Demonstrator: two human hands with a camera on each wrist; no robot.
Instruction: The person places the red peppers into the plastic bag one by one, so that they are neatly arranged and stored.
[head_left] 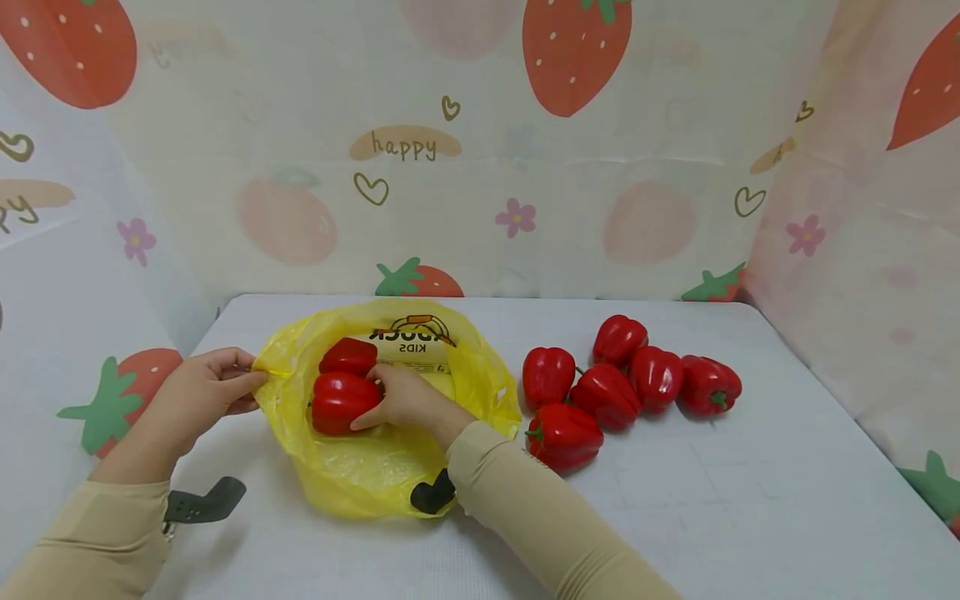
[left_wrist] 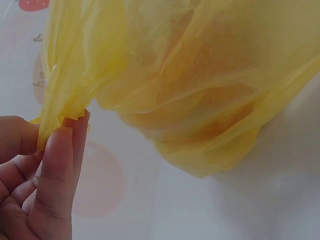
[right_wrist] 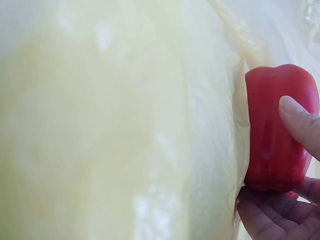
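Observation:
A yellow plastic bag (head_left: 337, 492) lies open-mouthed on the table. My left hand (head_left: 206, 392) pinches its left rim between thumb and fingers; the left wrist view shows the gathered plastic (left_wrist: 75, 85) between the fingertips (left_wrist: 57, 145). Inside the bag my right hand (head_left: 405, 400) grips a red bell pepper (head_left: 341, 404), thumb along its near side. Another red bell pepper (head_left: 348, 356) sits just behind it in the bag. In the right wrist view the held pepper (right_wrist: 277, 130) shows beside the bag wall (right_wrist: 210, 125), with the thumb (right_wrist: 300, 122) on it.
Several red bell peppers lie grouped right of the bag, the nearest pepper (head_left: 566, 437) close to the right sleeve (head_left: 525, 492). The white table (head_left: 712, 500) meets a printed backdrop (head_left: 465, 208) at the back and sides. A dark strap piece (head_left: 206, 502) sticks out from the left wrist.

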